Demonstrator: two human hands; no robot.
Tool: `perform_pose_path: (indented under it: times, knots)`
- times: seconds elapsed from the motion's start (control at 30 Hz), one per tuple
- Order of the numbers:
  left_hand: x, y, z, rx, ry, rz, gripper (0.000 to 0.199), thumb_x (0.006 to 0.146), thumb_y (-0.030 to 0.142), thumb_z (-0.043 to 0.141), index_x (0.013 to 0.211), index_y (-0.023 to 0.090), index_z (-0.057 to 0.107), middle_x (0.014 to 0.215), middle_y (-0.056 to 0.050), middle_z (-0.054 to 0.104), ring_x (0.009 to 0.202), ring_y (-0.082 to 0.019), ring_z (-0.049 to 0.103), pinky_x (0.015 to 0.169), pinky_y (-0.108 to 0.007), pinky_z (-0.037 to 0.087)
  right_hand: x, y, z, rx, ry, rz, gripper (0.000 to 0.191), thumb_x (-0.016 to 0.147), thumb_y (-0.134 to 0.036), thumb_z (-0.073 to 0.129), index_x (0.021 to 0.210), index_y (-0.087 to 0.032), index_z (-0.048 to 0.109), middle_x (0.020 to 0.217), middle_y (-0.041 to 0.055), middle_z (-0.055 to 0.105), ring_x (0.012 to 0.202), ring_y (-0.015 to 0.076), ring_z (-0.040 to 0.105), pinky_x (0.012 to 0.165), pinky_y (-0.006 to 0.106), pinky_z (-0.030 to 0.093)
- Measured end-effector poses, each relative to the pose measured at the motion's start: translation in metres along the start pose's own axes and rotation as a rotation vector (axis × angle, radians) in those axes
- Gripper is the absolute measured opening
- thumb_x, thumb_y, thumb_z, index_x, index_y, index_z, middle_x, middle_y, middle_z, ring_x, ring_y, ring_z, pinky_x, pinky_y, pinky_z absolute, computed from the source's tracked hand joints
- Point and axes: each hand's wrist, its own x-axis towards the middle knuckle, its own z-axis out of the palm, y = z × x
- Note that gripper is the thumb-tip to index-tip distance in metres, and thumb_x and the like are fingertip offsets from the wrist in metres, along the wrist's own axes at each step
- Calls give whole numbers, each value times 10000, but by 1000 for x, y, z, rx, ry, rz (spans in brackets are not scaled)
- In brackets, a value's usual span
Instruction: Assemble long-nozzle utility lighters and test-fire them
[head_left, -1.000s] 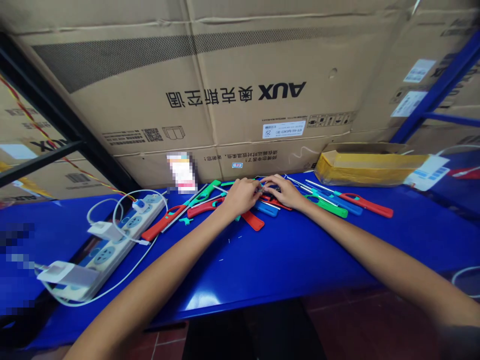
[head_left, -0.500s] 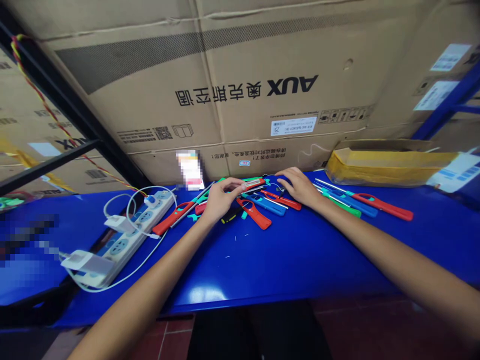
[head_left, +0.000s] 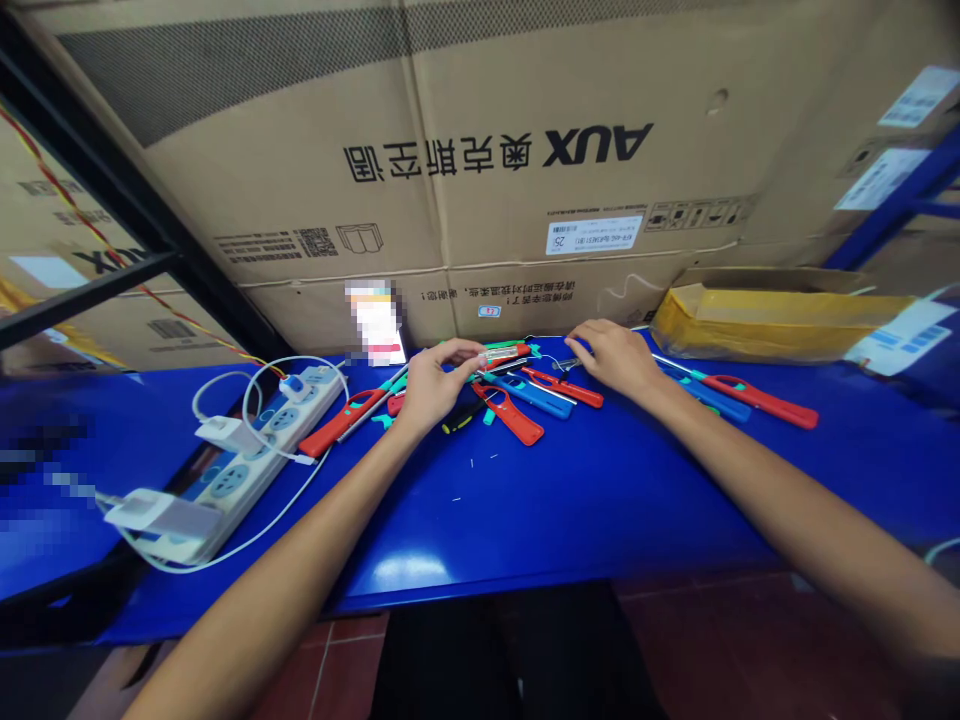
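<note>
Lighter body (head_left: 501, 354) sits pinched in left hand (head_left: 433, 388) fingertips, while right hand (head_left: 611, 357) lies on table (head_left: 570, 520) with fingers little spread.

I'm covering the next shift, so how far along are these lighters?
Hard to judge. Done, perhaps: the red lighter and blue lighter lying apart at right. In hand: the left hand pinches a small clear part. Remaining, apparently: the mixed lighters heaped mid-bench.

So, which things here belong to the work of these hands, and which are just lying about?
Work: red-and-green plastic piece pinched by left hand; red plastic long-nosed lighter; blue plastic long-nosed lighter; black-handled screwdriver.
Lying about: white power strip; brown cardboard AUX carton; yellow-lined cardboard box.
</note>
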Motion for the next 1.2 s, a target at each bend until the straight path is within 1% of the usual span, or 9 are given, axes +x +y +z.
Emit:
perform_pose_path:
  times: [0.1,0.17,0.27,0.33,0.5,0.8,0.97,1.1,1.2]
  knots:
    - [-2,0,2,60,-38,15,161,915,347,773,1012,224,811,947,-35,828,874,-215,768,847,-360,619,0,-21,-8,165,96,-23,325,1103,-370,478,1094,-230,771,1108,122,795,1054,323,722,926,486,558]
    - [-4,0,4,122,-76,71,140,936,326,760,1027,231,808,978,-34,833,901,-219,775,879,-366,617,-1,-39,-8,343,98,-83,282,1097,-389,524,1164,-247,758,1167,91,793,1062,286,734,961,453,563]
    - [-6,0,7,228,-123,197,104,973,294,735,1030,235,799,1054,-39,835,971,-229,776,922,-379,603,-6,-62,-3,452,-6,-180,306,1071,-411,602,1328,-280,705,1253,72,778,1073,271,736,952,441,575]
    - [-8,-1,9,291,-146,271,97,995,288,719,1038,240,792,1082,-42,832,1019,-237,769,949,-389,589,-9,-70,3,470,-33,-233,289,1072,-395,609,1320,-287,711,1268,68,774,1140,277,718,1002,455,560]
    - [-12,-1,15,328,-152,383,115,1021,301,707,1072,228,780,1077,-57,823,1010,-231,758,954,-380,565,-11,-68,11,484,-8,-260,234,1095,-346,567,1223,-287,753,1217,65,784,1135,268,707,1001,462,554]
    - [-9,-3,12,403,-255,318,159,966,258,759,1123,235,766,1148,-50,811,1074,-246,733,990,-386,521,-11,-68,5,522,-19,-209,210,1080,-310,588,1161,-268,778,1145,78,759,1074,264,678,954,432,535]
    - [-3,-5,7,564,-256,344,72,976,270,754,1047,260,764,1040,-28,823,1020,-251,706,1026,-447,448,-10,-66,9,542,-40,-199,200,1079,-319,595,1168,-282,770,1138,71,758,1033,253,676,931,433,536]
    - [-3,-8,8,529,-255,426,65,961,269,781,1010,236,754,968,-20,821,936,-241,700,981,-434,455,-10,-61,13,580,20,-267,147,1061,-306,637,1124,-250,757,1088,72,751,1005,248,682,900,415,534]
    - [-4,-8,9,492,-256,443,75,965,286,783,1007,233,752,960,-19,819,927,-240,696,948,-418,468,-10,-61,12,587,21,-264,124,1056,-283,644,1118,-250,746,1078,68,736,1005,247,678,896,410,527]
